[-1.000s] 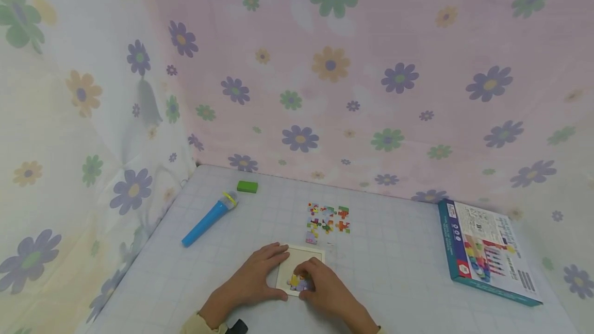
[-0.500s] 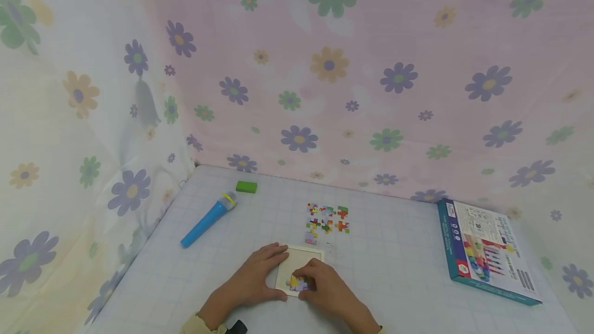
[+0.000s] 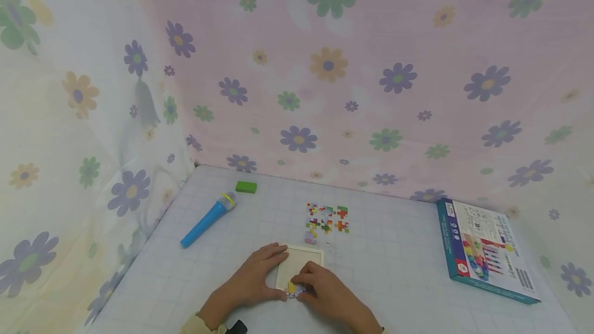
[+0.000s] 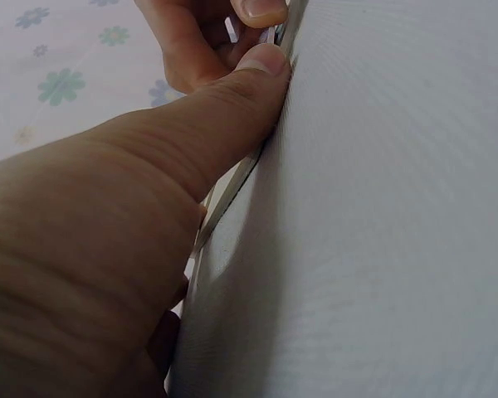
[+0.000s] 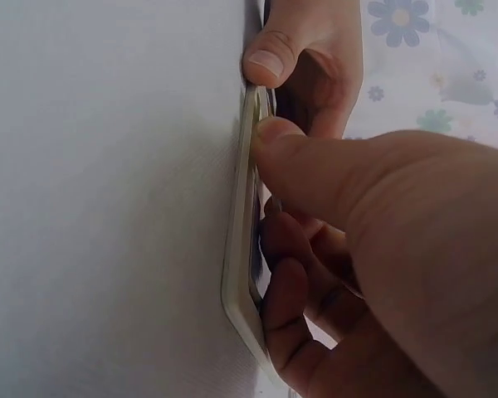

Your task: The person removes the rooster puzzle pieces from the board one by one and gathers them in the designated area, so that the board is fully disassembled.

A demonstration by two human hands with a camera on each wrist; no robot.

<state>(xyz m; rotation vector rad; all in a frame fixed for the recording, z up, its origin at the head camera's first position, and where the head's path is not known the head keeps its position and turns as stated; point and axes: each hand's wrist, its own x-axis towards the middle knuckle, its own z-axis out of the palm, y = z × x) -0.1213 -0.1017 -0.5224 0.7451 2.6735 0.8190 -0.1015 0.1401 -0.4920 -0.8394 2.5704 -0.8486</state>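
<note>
A pale, square puzzle tray (image 3: 303,255) lies on the table in front of me, with a raised rim. My left hand (image 3: 252,274) holds it at the left side, fingers along the far left corner and thumb at the near left corner. Yellow and lilac jigsaw pieces (image 3: 293,289) are at the tray's near edge. My right hand (image 3: 327,290) pinches them with curled fingers and thumb, partly covering them. In the right wrist view, the right thumb (image 5: 307,162) lies by the tray rim (image 5: 236,265), close to the left thumb (image 5: 267,62).
Several loose jigsaw pieces (image 3: 327,226) lie in rows beyond the tray. Farther left are a blue toy microphone (image 3: 204,223) and a green block (image 3: 246,187). A flat printed box (image 3: 489,251) lies at the right. Flowered cloth (image 3: 297,92) hangs behind the table.
My right fingers and the yellow and lilac pieces have shifted slightly toward the near left corner of the tray. My left hand stays in place.
</note>
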